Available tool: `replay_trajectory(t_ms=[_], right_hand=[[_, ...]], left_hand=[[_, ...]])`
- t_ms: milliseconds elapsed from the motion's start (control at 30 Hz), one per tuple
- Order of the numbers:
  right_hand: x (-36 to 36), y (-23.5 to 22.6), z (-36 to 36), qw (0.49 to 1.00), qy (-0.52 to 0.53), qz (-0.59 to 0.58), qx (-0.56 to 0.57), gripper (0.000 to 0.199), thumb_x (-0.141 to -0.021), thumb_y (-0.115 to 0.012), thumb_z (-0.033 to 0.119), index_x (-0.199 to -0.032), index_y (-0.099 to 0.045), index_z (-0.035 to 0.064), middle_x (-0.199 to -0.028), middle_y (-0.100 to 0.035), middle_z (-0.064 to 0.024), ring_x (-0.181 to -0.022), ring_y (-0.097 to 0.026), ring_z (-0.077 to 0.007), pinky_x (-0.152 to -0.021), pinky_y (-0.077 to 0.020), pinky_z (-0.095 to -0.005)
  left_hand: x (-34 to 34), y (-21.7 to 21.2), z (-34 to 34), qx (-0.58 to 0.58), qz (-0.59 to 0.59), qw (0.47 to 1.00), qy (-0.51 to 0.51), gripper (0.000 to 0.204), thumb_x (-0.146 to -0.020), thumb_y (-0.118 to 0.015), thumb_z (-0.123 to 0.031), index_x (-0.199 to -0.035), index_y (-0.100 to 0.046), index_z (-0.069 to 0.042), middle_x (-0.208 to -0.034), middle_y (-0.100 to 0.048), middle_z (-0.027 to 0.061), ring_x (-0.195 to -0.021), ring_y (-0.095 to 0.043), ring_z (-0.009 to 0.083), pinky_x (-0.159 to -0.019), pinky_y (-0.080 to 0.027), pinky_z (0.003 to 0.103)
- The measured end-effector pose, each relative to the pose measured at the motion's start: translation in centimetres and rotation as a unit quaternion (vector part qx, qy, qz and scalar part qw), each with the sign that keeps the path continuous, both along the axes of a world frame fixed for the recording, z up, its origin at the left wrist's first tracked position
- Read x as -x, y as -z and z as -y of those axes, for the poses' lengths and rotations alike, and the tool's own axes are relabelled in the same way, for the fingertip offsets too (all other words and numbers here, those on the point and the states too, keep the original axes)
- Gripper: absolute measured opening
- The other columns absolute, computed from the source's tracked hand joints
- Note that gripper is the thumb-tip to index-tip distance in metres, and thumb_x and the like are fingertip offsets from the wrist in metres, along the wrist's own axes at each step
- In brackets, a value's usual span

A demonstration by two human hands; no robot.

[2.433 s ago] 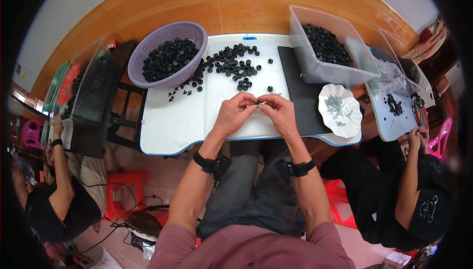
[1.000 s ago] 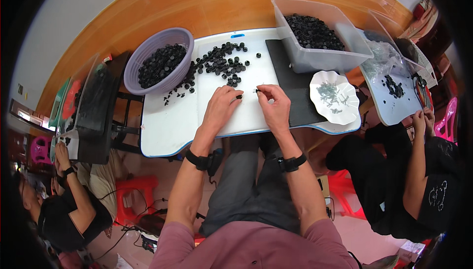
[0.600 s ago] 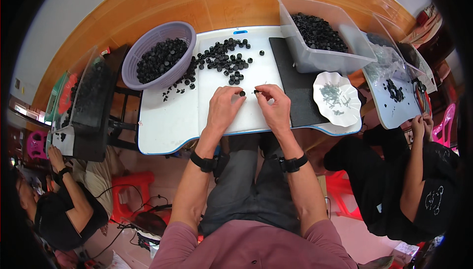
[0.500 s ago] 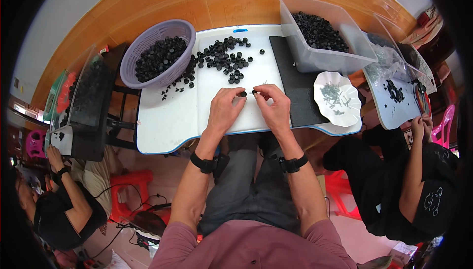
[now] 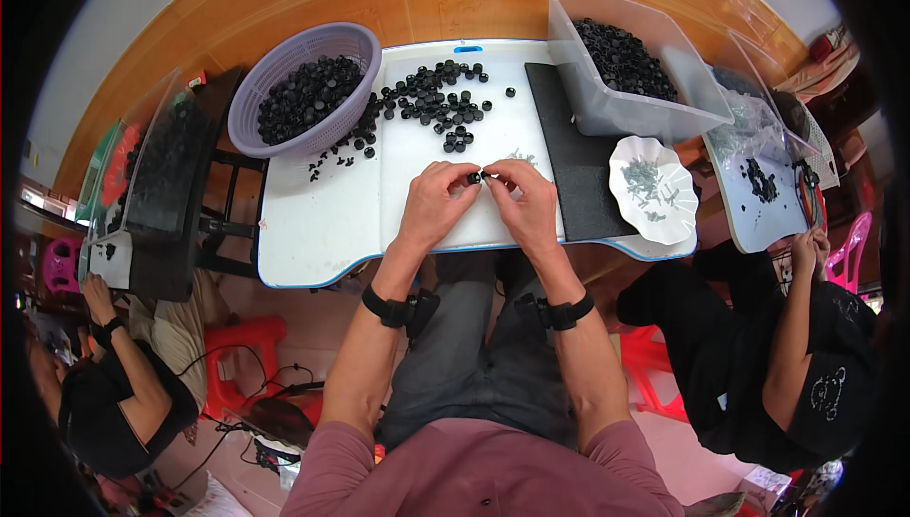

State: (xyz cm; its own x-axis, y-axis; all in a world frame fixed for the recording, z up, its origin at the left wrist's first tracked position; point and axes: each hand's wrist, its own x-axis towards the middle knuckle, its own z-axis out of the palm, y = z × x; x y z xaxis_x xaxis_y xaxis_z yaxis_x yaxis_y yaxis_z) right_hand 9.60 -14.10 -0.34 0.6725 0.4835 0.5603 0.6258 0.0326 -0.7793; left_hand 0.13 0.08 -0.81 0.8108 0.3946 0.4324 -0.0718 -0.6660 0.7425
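A: Holding what, and where?

B: Left hand pinches a small black cap; right hand pinches something tiny just right of it, fingertips meeting above the white worktop.

A: Spare caps?

B: Loose pile lies farther, slightly left.

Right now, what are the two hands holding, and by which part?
The left hand pinches a small black cap by its rim at the fingertips. The right hand meets it there with something too small to tell.
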Motion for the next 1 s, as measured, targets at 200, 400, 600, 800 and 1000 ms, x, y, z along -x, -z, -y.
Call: replay_trajectory(t_ms=[200, 400, 600, 800, 1000], right_hand=[[-0.06, 0.23, -0.05, 1.0, -0.008, 0.002, 0.005, 0.014, -0.085, -0.071, -0.004, -0.099, -0.073, 0.0003, -0.093, -0.073, -0.0114, -0.077, -0.07, -0.0225, -0.067, -0.0559, -0.0309], [0.07, 0.13, -0.13, 1.0, -0.016, -0.007, 0.018, 0.014, -0.085, -0.072, -0.003, -0.098, -0.073, 0.0006, -0.091, -0.072, -0.0118, -0.076, -0.07, -0.0227, -0.066, -0.0553, -0.0314], [0.06, 0.38, -0.04, 1.0, -0.011, -0.027, 0.011, 0.013, -0.085, -0.073, -0.003, -0.097, -0.073, 0.0009, -0.09, -0.073, -0.0106, -0.074, -0.07, -0.0203, -0.066, -0.0554, -0.0303], [-0.07, 0.44, 0.16, 0.999, -0.015, -0.038, 0.015, 0.012, -0.086, -0.073, -0.003, -0.097, -0.073, 0.001, -0.09, -0.073, -0.0102, -0.075, -0.07, -0.0197, -0.067, -0.0558, -0.0295], [0.12, 0.06, 0.28, 0.999, -0.003, -0.036, -0.012, 0.012, -0.085, -0.073, -0.002, -0.097, -0.074, 0.0008, -0.09, -0.074, -0.0102, -0.073, -0.07, -0.0185, -0.066, -0.0551, -0.0285]], left_hand=[[-0.04, -0.12, 0.17, 0.014, -0.006, 1.0, 0.012, 0.027, -0.085, -0.075, -0.011, -0.111, -0.075, -0.004, -0.086, -0.07, 0.0106, -0.078, -0.066, 0.0235, -0.073, -0.056, 0.035], [0.09, 0.1, -0.02, 0.03, -0.019, 0.999, 0.009, 0.03, -0.085, -0.078, -0.012, -0.113, -0.075, -0.003, -0.093, -0.074, 0.0134, -0.082, -0.073, 0.0226, -0.076, -0.059, 0.033], [0.08, 0.33, -0.12, 0.127, -0.035, 0.991, 0.004, 0.031, -0.084, -0.081, -0.011, -0.113, -0.074, -0.002, -0.095, -0.078, 0.0133, -0.085, -0.077, 0.0197, -0.079, -0.061, 0.03], [0.08, 0.03, 0.08, 0.132, -0.038, 0.99, 0.012, 0.029, -0.084, -0.081, -0.009, -0.112, -0.075, -0.001, -0.093, -0.078, 0.0127, -0.085, -0.076, 0.0189, -0.079, -0.061, 0.03], [0.25, 0.35, -0.21, 0.165, -0.036, 0.986, 0.014, 0.029, -0.084, -0.081, -0.009, -0.112, -0.075, -0.001, -0.095, -0.079, 0.0125, -0.087, -0.077, 0.0179, -0.08, -0.061, 0.029]])
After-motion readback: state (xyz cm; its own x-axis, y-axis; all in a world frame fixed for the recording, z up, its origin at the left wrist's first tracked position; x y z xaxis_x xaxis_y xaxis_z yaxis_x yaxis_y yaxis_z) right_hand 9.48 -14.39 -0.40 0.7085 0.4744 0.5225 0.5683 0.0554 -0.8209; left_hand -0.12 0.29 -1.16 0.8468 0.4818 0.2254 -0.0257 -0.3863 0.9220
